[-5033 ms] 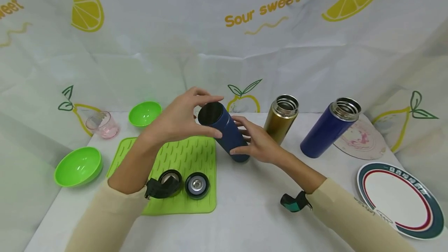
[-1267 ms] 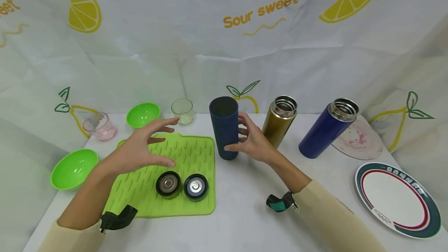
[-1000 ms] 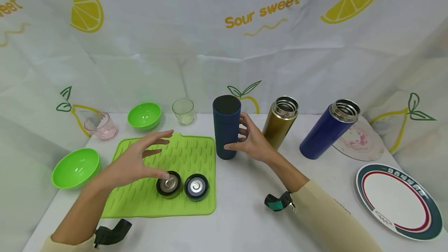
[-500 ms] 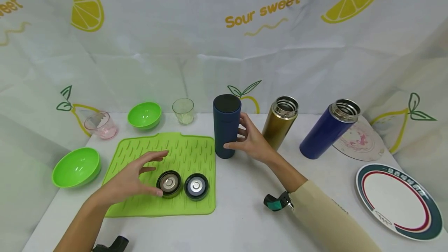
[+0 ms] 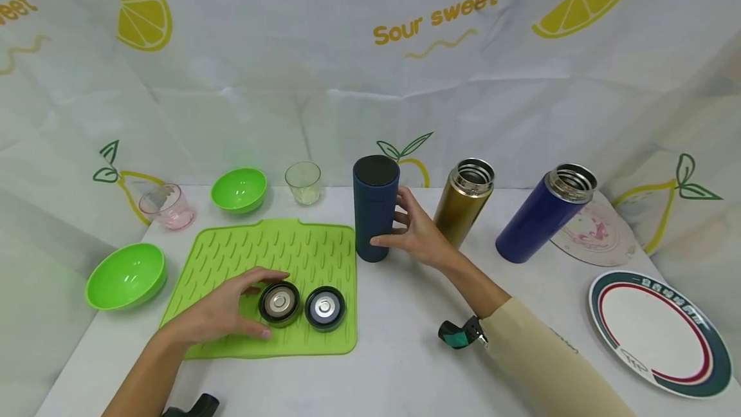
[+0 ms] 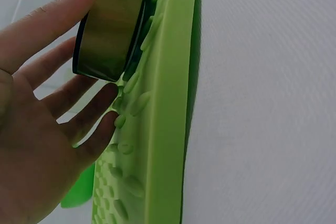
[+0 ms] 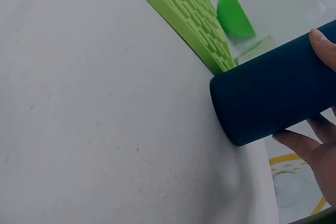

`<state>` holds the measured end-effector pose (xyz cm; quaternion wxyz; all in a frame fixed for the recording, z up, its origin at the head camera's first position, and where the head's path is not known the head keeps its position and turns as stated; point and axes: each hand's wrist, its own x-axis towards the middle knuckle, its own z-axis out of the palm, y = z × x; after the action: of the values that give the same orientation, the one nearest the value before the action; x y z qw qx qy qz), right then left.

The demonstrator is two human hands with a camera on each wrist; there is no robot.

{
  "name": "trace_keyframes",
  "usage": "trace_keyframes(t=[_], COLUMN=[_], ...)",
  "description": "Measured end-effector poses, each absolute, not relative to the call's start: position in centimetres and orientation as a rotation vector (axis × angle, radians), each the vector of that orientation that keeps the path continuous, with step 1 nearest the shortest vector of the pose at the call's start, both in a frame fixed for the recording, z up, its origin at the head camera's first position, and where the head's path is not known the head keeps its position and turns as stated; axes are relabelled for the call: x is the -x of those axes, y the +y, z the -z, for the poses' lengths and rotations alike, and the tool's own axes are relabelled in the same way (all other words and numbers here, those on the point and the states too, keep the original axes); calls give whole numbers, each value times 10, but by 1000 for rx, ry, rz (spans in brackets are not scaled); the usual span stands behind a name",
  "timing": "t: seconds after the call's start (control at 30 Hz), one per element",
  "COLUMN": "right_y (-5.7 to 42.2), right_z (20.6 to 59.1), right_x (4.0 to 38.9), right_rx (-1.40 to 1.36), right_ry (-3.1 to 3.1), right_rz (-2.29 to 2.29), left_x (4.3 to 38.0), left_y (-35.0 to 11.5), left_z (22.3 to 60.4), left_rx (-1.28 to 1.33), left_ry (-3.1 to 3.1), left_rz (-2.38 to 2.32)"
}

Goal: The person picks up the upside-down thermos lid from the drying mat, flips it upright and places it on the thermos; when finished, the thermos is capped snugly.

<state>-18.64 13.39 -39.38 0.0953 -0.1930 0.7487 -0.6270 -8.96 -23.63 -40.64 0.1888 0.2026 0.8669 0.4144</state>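
Note:
My right hand (image 5: 421,231) grips the lower side of a dark blue vacuum flask (image 5: 375,211), which stands upright with a black top. The right wrist view shows the thumb on one side of this flask (image 7: 273,90) and fingers on the other. Low over the green mat (image 5: 231,253), my left hand (image 5: 226,307) spreads thumb and fingers about a gold-sided bottle lid (image 5: 280,303) lying inner side up. In the left wrist view the thumb tip overlaps the edge of that lid (image 6: 110,30), the other fingers beyond it. Beside it lies a second, blue-sided lid (image 5: 325,309).
Uncapped gold (image 5: 463,204) and purple-blue (image 5: 541,217) flasks stand to the right. Behind the latter lies a pink-patterned round board (image 5: 596,230); a white plate (image 5: 654,333) is nearer. Green bowls (image 5: 126,275) and glasses (image 5: 303,182) line the left and back.
The dark blue flask went from tilted between both hands to upright under my right hand. My left hand let go of it, moved left, then came down to the gold-sided lid.

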Motion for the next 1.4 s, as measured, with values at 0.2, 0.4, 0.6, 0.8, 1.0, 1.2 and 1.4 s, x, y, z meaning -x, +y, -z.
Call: trace_keyframes(t=[0.2,0.4,0.6,0.8,1.0,1.2,1.4], right_y=[135,133,133,138,148,162,178], right_z=[393,393,391,391,382,369,362], right_x=[185,184,182,174,156,133,113], right_rx=[564,573,570,586,629,683,688], right_ry=[2225,2234,2262,2290,2349,2372,2435], right_rz=[1855,1851,1828,1815,1773,1748,1742], left_x=[90,90,90,90,89,89,96], left_y=[-233,-231,-229,-230,-230,-220,-191], left_z=[405,405,405,400,389,372,351], left_rx=[-531,-520,-527,-524,-597,-705,-787], left_ry=[2490,2527,2537,2577,2637,2697,2662], left_rz=[-1114,-1090,-1090,-1113,-1176,-1246,-1377])
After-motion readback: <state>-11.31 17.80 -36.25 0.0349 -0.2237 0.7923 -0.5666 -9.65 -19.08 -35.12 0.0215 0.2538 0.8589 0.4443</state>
